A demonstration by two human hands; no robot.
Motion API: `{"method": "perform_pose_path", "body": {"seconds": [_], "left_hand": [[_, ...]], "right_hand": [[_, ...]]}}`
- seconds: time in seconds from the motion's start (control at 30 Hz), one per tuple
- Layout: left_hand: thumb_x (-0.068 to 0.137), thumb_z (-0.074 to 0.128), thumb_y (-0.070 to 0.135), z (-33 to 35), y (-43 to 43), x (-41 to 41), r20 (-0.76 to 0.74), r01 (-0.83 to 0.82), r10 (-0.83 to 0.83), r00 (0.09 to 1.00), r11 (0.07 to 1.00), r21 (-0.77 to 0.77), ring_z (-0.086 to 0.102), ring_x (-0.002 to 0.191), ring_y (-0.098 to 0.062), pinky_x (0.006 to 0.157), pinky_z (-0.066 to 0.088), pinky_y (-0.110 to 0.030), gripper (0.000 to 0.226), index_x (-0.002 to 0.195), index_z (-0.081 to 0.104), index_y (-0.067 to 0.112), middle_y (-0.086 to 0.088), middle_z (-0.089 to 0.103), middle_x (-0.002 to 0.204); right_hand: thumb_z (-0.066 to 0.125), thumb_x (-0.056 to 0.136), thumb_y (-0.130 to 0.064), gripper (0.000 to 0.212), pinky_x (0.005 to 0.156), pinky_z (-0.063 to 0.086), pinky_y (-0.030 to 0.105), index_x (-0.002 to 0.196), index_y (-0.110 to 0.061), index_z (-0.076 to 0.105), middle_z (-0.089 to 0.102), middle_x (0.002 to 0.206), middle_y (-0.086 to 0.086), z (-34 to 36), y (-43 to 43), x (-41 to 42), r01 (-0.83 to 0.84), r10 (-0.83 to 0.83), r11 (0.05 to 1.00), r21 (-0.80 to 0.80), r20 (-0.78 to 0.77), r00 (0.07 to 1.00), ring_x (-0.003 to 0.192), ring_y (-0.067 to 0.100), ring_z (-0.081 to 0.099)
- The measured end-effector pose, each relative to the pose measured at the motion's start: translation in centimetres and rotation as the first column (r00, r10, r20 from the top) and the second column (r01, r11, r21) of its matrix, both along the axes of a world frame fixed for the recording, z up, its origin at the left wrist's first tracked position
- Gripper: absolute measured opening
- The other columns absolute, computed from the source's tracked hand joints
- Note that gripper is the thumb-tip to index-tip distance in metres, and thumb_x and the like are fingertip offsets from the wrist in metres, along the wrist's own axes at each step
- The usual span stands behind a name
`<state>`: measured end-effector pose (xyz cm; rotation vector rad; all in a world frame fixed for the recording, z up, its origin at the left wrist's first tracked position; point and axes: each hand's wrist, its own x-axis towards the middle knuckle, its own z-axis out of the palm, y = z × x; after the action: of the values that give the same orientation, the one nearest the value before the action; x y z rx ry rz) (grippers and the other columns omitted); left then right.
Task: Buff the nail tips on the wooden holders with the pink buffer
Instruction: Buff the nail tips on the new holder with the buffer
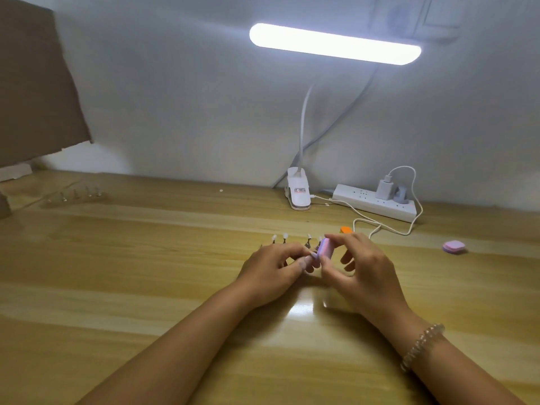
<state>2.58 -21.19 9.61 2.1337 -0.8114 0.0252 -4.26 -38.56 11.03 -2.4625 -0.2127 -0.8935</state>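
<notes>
The worktop (146,273) is pale wood with long grain bands and a glossy finish. A bright patch of lamp glare sits on it between the two wrists. Behind it rises a plain white wall (175,97), with blurred socket plates (438,13) in the upper right corner.

A lit bar lamp (334,43) hangs over the scene on a bent white neck. Its clip base (298,190) stands at the back of the worktop. Just right of the base lies a white power strip (371,204) with a charger (384,188) plugged in, and a white cable (380,226) loops forward from it. A brown cardboard sheet (35,83) fills the upper left.

Near the middle, the right hand (359,270) has a closed grip on the pink buffer (325,247), with the thumb below and the forefinger over the top. The buffer is tilted and raised off the surface.

The left hand (274,267) has curled fingers. Its thumb and forefinger pinch together at the buffer's lower end on what looks like one of the nail tips (280,238), though blur hides the contact. The other tips stand in a row just behind the left knuckles, and their wooden holders are mostly hidden.

A second row of tips (76,195) stands far off at the back left. An orange item (346,230) peeks out behind the right fingers. A pink pad (453,247) lies well apart to the right. A beaded bracelet (422,344) circles the right wrist.
</notes>
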Motion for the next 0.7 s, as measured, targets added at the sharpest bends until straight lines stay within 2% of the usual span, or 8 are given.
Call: {"method": "perform_pose_path", "body": {"seconds": [0.1,0.17,0.23,0.33,0.4,0.5,0.6,0.7], "left_hand": [[0.099,0.055,0.025,-0.14,0.08,0.03,0.007,0.008,-0.008,1.0,1.0,0.008,0.048,0.065,-0.005,0.067,0.04,-0.031,0.017,0.097,0.07,0.032,0.019,0.068,0.086],[0.096,0.053,0.031,0.08,0.0,-0.08,-0.01,0.005,-0.005,1.0,1.0,-0.012,0.052,0.07,-0.011,0.07,0.042,-0.033,0.019,0.101,0.072,0.03,0.017,0.07,0.09],[0.091,0.049,0.042,0.32,-0.06,-0.29,-0.034,0.013,-0.014,0.999,0.999,-0.036,0.055,0.072,-0.013,0.071,0.042,-0.033,0.024,0.094,0.071,0.034,0.022,0.07,0.088],[0.095,0.051,0.033,0.14,0.05,-0.23,-0.033,0.022,-0.023,0.999,0.999,-0.034,0.052,0.071,-0.01,0.071,0.042,-0.033,0.018,0.092,0.07,0.032,0.018,0.069,0.085],[0.098,0.053,0.025,0.13,0.09,-0.09,-0.043,0.012,-0.014,0.999,0.999,-0.047,0.058,0.077,-0.013,0.079,0.045,-0.036,0.02,0.099,0.073,0.026,0.013,0.072,0.091],[0.095,0.05,0.033,0.33,0.09,-0.14,-0.064,0.031,-0.036,0.997,0.997,-0.071,0.066,0.091,-0.013,0.095,0.047,-0.038,0.021,0.091,0.071,0.031,0.013,0.074,0.091],[0.09,0.046,0.036,0.19,0.11,-0.14,-0.049,0.033,-0.036,0.998,0.997,-0.062,0.062,0.085,-0.011,0.089,0.05,-0.042,0.027,0.089,0.071,0.025,0.014,0.07,0.085],[0.088,0.045,0.043,0.13,-0.11,-0.08,-0.08,0.023,-0.028,0.996,0.998,-0.066,0.063,0.085,-0.013,0.086,0.045,-0.032,0.032,0.096,0.073,0.03,0.017,0.072,0.089]], "right_hand": [[0.074,0.077,-0.025,0.037,0.06,0.051,0.029,0.113,-0.017,0.07,0.062,0.097,-0.005,-0.37,0.66,-0.58,-0.111,0.111,0.99,-0.087,0.004,0.994,0.064,0.008,0.051],[0.077,0.078,-0.024,0.035,0.06,0.053,0.032,0.112,-0.017,0.07,0.061,0.096,-0.006,-0.2,0.38,-0.25,-0.127,0.127,0.992,-0.011,-0.016,0.992,0.063,0.008,0.055],[0.077,0.078,-0.022,0.034,0.063,0.053,0.037,0.111,-0.016,0.069,0.062,0.096,-0.004,-0.12,-0.13,0.16,-0.043,0.044,0.997,0.056,-0.013,0.999,0.064,0.01,0.058],[0.074,0.077,-0.026,0.037,0.057,0.051,0.031,0.113,-0.017,0.069,0.06,0.097,-0.006,-0.4,0.35,-0.34,-0.088,0.089,0.994,-0.062,0.015,0.996,0.058,0.006,0.053],[0.077,0.076,-0.023,0.038,0.056,0.052,0.032,0.112,-0.017,0.069,0.06,0.096,-0.007,-0.4,0.57,-0.34,-0.12,0.12,0.991,-0.052,-0.004,0.993,0.058,0.006,0.054],[0.079,0.077,-0.019,0.037,0.059,0.053,0.039,0.112,-0.017,0.069,0.06,0.093,-0.005,-0.23,0.12,0.03,-0.027,0.027,0.999,0.018,-0.002,1.0,0.058,0.007,0.056],[0.079,0.076,-0.022,0.039,0.056,0.052,0.034,0.113,-0.019,0.069,0.06,0.096,-0.007,-0.54,0.57,-0.44,-0.103,0.102,0.993,-0.06,-0.008,0.995,0.055,0.005,0.053],[0.078,0.078,-0.024,0.033,0.067,0.054,0.036,0.109,-0.019,0.071,0.061,0.093,-0.009,-0.35,0.14,0.12,-0.029,0.029,0.998,0.051,-0.004,1.0,0.055,0.006,0.056]]}}
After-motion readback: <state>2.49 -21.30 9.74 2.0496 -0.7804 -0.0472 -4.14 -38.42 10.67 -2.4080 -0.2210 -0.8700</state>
